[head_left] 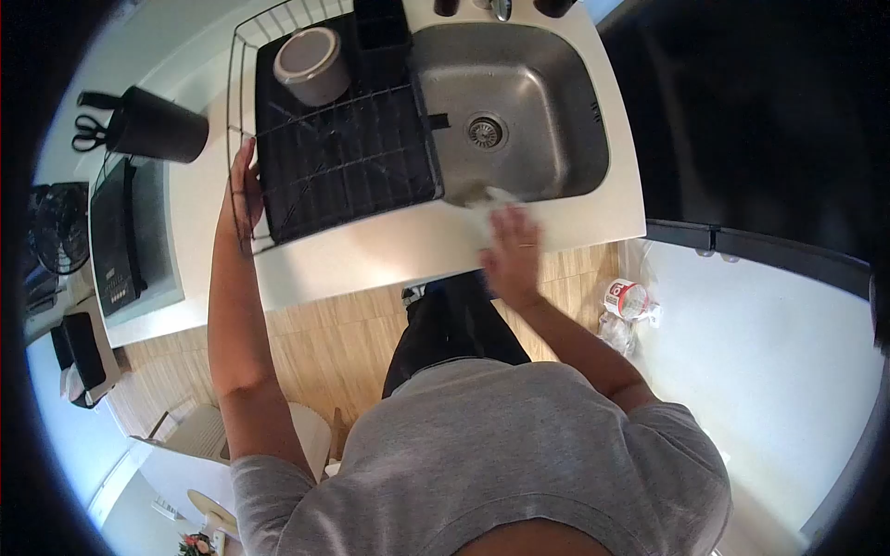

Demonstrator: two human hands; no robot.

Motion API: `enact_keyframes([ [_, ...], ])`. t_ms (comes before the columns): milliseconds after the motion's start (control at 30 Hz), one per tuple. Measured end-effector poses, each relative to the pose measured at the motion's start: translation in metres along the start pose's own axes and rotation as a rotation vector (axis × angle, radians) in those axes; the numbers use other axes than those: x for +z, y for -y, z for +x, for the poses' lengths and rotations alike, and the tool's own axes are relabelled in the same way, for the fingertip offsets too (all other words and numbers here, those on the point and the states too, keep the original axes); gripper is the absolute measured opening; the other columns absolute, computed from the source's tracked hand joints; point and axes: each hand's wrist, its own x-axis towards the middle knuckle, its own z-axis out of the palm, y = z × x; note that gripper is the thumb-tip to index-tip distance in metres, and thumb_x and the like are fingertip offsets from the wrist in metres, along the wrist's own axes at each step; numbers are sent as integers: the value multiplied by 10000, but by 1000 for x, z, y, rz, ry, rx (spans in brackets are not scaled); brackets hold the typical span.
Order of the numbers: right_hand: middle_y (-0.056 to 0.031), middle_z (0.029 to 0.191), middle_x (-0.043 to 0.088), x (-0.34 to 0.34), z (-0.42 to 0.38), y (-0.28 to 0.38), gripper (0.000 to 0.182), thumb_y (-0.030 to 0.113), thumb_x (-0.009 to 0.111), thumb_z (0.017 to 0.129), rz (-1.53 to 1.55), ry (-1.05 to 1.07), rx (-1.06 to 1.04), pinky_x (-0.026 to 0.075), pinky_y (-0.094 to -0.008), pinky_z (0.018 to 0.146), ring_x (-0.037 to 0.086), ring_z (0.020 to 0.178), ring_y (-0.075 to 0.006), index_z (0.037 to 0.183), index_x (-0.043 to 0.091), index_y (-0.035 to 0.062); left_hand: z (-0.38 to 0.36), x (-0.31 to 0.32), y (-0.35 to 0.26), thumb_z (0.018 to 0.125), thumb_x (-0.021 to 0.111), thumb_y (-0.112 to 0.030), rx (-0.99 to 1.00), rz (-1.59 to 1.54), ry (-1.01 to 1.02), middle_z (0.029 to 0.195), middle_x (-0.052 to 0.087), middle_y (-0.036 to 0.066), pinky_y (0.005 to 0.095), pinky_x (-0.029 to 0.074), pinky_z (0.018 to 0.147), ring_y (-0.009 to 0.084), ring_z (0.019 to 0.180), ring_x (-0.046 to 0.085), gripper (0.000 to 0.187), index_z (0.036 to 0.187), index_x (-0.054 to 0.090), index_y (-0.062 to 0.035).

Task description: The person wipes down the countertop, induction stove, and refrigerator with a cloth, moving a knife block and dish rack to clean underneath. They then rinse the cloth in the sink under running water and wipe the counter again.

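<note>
1. Black wire dish rack with a dark ribbed tray [348, 171]: I find it on the white, smooth-topped surface [371, 258], left of the sink.
2. Farthest left along that surface, I make out a flat black panel with small buttons [116, 232].
3. Next comes a black cylindrical utensil holder [159, 125], with black-handled scissors [89, 133] sticking out of its mouth.
4. My left hand [246, 190] is at the rack's left side, touching the wires. I see its fingers lying close together; how far they curl around the frame, I cannot tell from here.
5. Within the rack, towards the back, sits a pale, round, cylindrical cup [313, 69]. Just right of it I see a black box-shaped caddy [382, 35].
6. Then the brushed stainless-steel sink [570, 139], with a round metal drain [485, 132] in its floor.
7. At the sink's front edge lies a thin whitish cloth or tissue [496, 196]. My right hand [513, 246] reaches over it, its fingers near-straight and held narrow, blurred on my feed; whether they pinch the white piece or merely press on it, I cannot tell.
8. Farther right, down on the wood-look floor, I spot a clear plastic package with a red-and-white label [627, 299].
</note>
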Motion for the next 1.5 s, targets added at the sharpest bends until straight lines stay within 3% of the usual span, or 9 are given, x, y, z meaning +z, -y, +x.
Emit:
enact_keyframes([
  [167, -140, 1290, 422, 39, 12, 146, 501, 140, 517, 784, 206, 391, -429, 166, -508, 1061, 347, 1236, -308, 1268, 409, 66, -50, -19, 13, 871, 474, -459, 241, -27, -326, 1213, 472, 159, 363, 457, 803, 255, 1033, 508, 685, 1362, 239, -43],
  [233, -112, 1180, 521, 73, 10, 185, 397, 93, 477, 803, 510, -10, -725, 227, -453, 1052, 446, 1154, -250, 1199, 490, 90, -91, -23, 30, 912, 439, -355, 432, 52, -465, 1155, 520, 148, 347, 454, 802, 249, 991, 535, 573, 1355, 276, -30],
  [433, -131, 1250, 446, -13, 25, 203, 409, 188, 507, 865, 964, 478, -233, 292, -340, 1002, 403, 1192, -210, 1247, 424, 66, -225, 30, 79, 904, 461, -168, 719, 945, -278, 1148, 503, 134, 304, 376, 903, 202, 1050, 479, 461, 1328, 358, -18],
  [533, -106, 1340, 331, -48, 15, 178, 573, 295, 478, 910, 1645, 598, -93, 251, -320, 1022, 319, 1233, -196, 1368, 251, 36, -225, 56, 94, 916, 460, -186, 613, 633, -157, 1239, 464, 110, 302, 360, 925, 188, 1068, 474, 497, 1361, 299, -35],
  [800, -92, 1325, 411, -101, -10, 57, 596, 90, 603, 810, 1384, -197, 179, 323, -313, 994, 373, 1221, -197, 1344, 339, 72, -200, 178, 77, 919, 388, -412, 217, -258, 545, 1289, 437, 132, 337, 346, 945, 219, 1150, 443, 626, 1413, 165, -99],
  [1000, -160, 1291, 383, -342, 37, -133, 588, -89, 544, 626, -540, -959, 72, 336, -438, 964, 401, 1148, -376, 1164, 526, 148, -167, 149, 100, 926, 426, -265, 263, 86, 227, 996, 594, 81, 265, 420, 793, 144, 890, 536, 505, 1361, 304, -36],
  [1100, -105, 1373, 335, -387, 65, -195, 500, 128, 555, 758, -1156, -903, 376, 327, -484, 941, 369, 1199, -349, 1250, 468, 141, -151, 141, 117, 921, 449, -219, 401, 266, 64, 911, 590, 59, 244, 411, 754, 123, 845, 522, 469, 1336, 352, -25],
  [1333, -163, 1384, 313, -78, 35, -340, 543, 128, 434, 820, -582, -24, 101, 138, -447, 1090, 265, 1299, -305, 1330, 308, -6, -123, 165, 143, 917, 422, -134, 425, 430, 53, 834, 579, 68, 263, 413, 767, 133, 794, 519, 388, 1279, 432, 4],
  [1500, -143, 1402, 288, -105, 100, -322, 554, 170, 413, 826, -1024, 173, 119, 155, -485, 1077, 241, 1286, -390, 1347, 290, 24, -104, 166, 155, 904, 418, -121, 486, 473, 57, 825, 579, 82, 262, 423, 744, 145, 777, 532, 388, 1270, 442, 7],
])
